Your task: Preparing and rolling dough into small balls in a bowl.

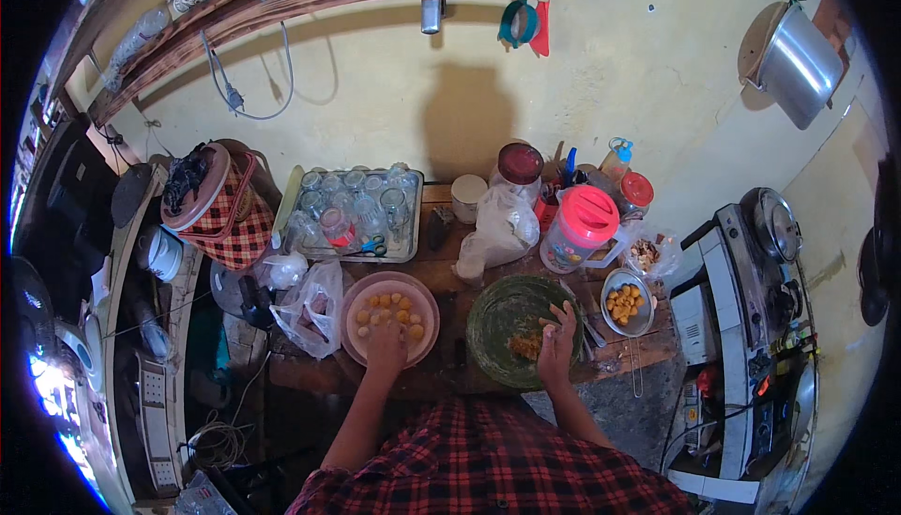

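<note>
My left hand [388, 345] reaches into a pink plastic basin [431, 311], over its near half. Several small yellowish dough balls [383, 301] lie in this basin on a pale, powdery bottom. The fingertips point down and away from the camera, so I cannot tell whether they grip a ball. Over the right side of a wide green bowl [493, 311] is my right hand [557, 346], its fingers spread and nothing seen in them. Beside that hand, inside the green bowl, rests a small heap of brown crumbly mixture [526, 346]. Pale residue coats the bowl's inner wall.
A wire strainer [637, 331] of round golden balls stands right of the green bowl. Behind are a pink-lidded jug [581, 223], a plastic bag [503, 226] and a tray [415, 244] of glass jars. Another plastic bag [313, 311] touches the basin's left side. A stove [750, 262] stands right.
</note>
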The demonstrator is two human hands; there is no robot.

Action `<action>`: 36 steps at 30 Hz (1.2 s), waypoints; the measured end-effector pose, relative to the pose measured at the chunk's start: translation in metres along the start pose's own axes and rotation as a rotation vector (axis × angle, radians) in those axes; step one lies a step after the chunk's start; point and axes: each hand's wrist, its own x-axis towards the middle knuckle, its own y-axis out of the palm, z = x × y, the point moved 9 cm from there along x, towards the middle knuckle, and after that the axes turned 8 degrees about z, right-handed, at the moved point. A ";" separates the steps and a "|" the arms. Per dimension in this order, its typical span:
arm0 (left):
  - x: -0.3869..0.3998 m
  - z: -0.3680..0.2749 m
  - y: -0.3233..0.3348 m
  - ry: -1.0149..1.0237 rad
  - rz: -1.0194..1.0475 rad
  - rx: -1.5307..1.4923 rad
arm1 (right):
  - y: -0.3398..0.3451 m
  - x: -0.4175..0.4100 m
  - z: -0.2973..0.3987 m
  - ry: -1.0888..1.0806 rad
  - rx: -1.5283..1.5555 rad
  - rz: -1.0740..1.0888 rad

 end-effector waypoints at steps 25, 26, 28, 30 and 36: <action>-0.014 0.015 -0.007 -0.130 0.038 0.140 | -0.023 0.011 -0.011 0.176 -0.293 0.125; -0.016 0.015 -0.005 -0.128 0.041 0.139 | -0.017 0.010 -0.018 0.195 -0.373 0.239; -0.018 0.001 -0.015 -0.132 0.048 0.183 | -0.010 0.006 -0.039 0.170 -0.533 0.370; -0.019 -0.005 -0.019 -0.114 0.049 0.216 | 0.003 -0.001 -0.056 0.141 -0.690 0.505; -0.017 -0.022 -0.030 -0.070 0.012 0.101 | 0.028 -0.025 -0.111 0.138 -0.953 0.530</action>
